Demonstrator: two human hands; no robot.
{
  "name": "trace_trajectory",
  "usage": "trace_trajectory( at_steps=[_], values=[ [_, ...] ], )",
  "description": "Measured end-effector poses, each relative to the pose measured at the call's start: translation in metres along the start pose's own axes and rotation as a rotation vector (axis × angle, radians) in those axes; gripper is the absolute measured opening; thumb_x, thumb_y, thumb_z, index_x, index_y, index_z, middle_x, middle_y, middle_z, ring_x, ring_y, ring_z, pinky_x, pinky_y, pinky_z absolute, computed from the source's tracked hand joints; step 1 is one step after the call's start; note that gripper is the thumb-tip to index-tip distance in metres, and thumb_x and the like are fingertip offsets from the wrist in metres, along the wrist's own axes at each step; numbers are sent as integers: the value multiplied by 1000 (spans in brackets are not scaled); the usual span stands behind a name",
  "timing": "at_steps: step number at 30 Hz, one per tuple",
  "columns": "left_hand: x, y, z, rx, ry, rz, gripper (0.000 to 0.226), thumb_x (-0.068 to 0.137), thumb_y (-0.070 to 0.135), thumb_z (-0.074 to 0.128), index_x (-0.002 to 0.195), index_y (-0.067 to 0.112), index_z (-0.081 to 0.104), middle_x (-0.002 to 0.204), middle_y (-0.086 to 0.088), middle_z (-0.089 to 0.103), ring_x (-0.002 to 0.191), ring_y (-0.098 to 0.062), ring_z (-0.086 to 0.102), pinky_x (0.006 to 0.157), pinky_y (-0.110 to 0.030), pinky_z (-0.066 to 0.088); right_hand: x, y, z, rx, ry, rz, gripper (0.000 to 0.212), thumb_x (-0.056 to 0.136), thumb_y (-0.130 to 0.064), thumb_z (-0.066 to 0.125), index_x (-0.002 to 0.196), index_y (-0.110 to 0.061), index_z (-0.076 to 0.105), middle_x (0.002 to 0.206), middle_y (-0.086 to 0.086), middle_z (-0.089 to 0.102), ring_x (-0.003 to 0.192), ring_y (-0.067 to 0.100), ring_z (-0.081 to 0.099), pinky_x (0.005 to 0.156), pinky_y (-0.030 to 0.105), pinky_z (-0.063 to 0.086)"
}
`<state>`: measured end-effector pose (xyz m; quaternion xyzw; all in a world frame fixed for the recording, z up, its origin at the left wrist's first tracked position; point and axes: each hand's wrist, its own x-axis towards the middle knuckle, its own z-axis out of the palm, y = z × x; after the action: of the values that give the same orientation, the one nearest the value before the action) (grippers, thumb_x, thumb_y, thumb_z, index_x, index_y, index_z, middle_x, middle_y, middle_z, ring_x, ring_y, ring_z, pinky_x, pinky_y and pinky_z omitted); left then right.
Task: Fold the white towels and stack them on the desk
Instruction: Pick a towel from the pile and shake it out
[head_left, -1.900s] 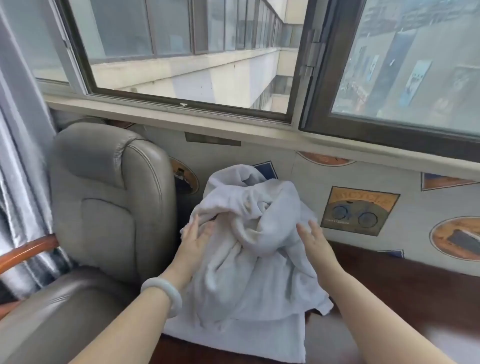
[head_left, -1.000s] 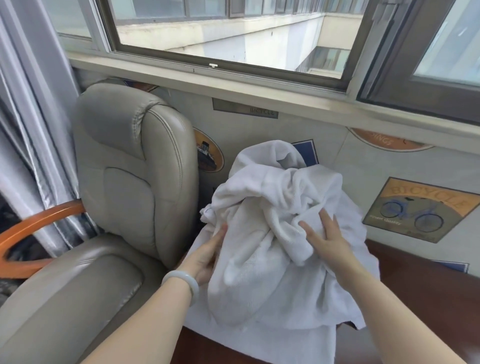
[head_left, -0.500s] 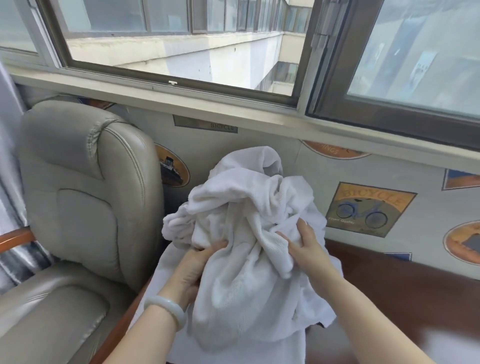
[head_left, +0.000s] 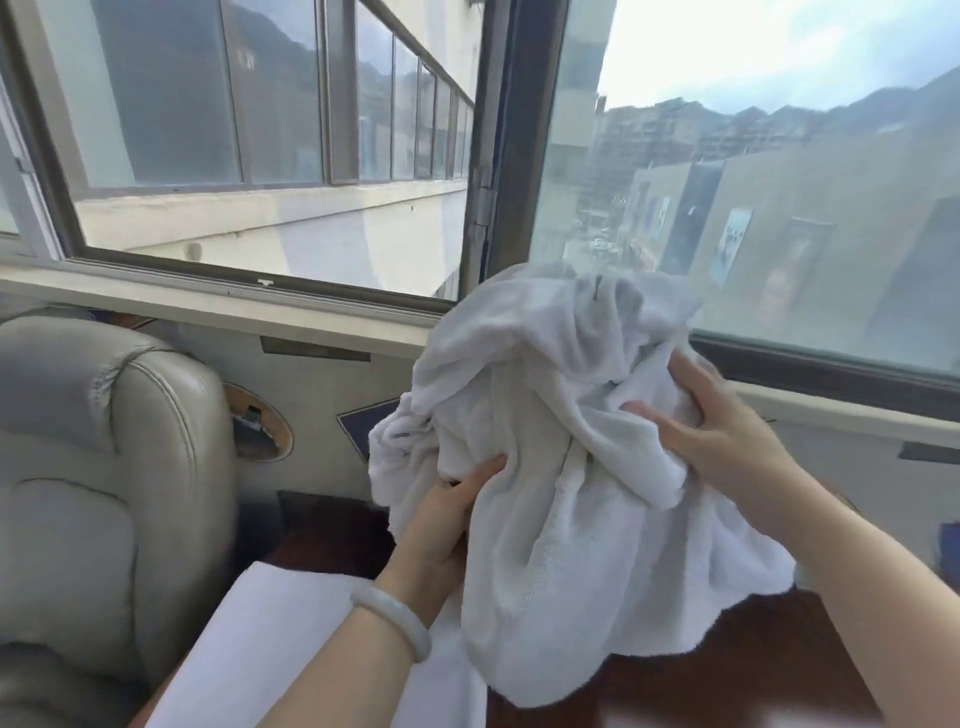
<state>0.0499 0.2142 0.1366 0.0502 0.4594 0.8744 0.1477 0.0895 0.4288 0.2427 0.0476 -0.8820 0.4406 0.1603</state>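
beside the grey leather chair (head_left: 104, 467), a flat white towel (head_left: 291, 623) is lying on the dark desk (head_left: 327, 535). my left hand (head_left: 441, 519) is gripping the bunched towel (head_left: 571, 519) low down, fingers curled into it, and my right hand (head_left: 727, 436) is clutching a wad higher up, lifting it over the desk. soft, light, floppy terry; i'm judging the hem corners best to grab.

We're in a furnished room high up, hotel or office: padded leather armchair (head_left: 104, 467), dark wooden desk (head_left: 779, 670), wide window (head_left: 260, 130) over city buildings (head_left: 779, 171).
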Motion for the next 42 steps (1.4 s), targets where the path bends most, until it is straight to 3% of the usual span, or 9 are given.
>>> trace_trajectory(
  at_steps=[3,7,10,12,14,17,23,35,42],
  values=[
    [2,-23,38,-18,-34,-48,32,94,24,62,124,13,65,117,-15,70,108,-29,68,84,-40,56,3,8,-47,-93,-41,34,48,57,-78,62,101,-79,41,130,-35,38,133,8,38,115,40,31],
    [15,-99,36,144,143,-309,29,90,33,69,106,8,71,87,-23,71,80,-26,72,56,-30,55,-6,93,-52,-295,-188,208,84,76,-66,69,146,-53,26,157,-19,16,143,12,22,119,39,22],
    [22,-159,10,454,361,-470,34,84,37,75,93,6,68,76,-11,68,78,-29,68,76,-41,58,-38,188,-10,-369,-376,401,91,80,-64,65,154,-38,19,164,-6,-5,150,26,10,118,41,23],
    [26,-172,9,421,377,-394,21,95,27,64,90,8,68,70,-9,68,71,-28,67,63,-31,57,-59,242,21,-389,-397,485,104,71,-83,53,155,-38,11,165,-6,-7,151,31,3,119,51,18],
    [39,-172,13,505,282,-239,16,100,24,55,107,12,64,89,-10,70,102,-38,66,63,-21,54,-64,269,42,-396,-332,491,109,67,-90,44,154,-42,-1,164,-10,-7,150,32,-7,116,62,13],
    [65,-181,15,1050,146,-51,65,97,46,52,154,29,24,162,-2,19,151,-24,5,119,-37,23,-55,276,56,-398,-304,481,91,84,-71,53,153,-45,-1,163,-13,-11,149,34,-16,111,66,14],
    [107,-238,41,1440,-106,-27,69,95,66,35,149,54,-7,157,19,-30,149,-28,-19,118,-60,0,-43,293,76,-464,-288,464,78,92,-62,45,154,-42,2,164,-8,-11,148,32,-18,114,66,10],
    [106,-248,53,1511,31,-153,67,98,60,36,155,35,12,163,9,-14,150,-31,-1,119,-55,11,-43,315,69,-338,-324,418,86,88,-63,53,154,-42,2,163,-11,-15,148,21,-23,116,59,-2],
    [30,-221,89,1503,114,191,7,99,21,49,93,17,49,130,-7,35,109,-31,48,95,-39,42,-130,293,33,-18,-164,251,95,91,9,43,146,-54,-3,163,-13,-9,149,8,-10,123,38,9]
  ],
)
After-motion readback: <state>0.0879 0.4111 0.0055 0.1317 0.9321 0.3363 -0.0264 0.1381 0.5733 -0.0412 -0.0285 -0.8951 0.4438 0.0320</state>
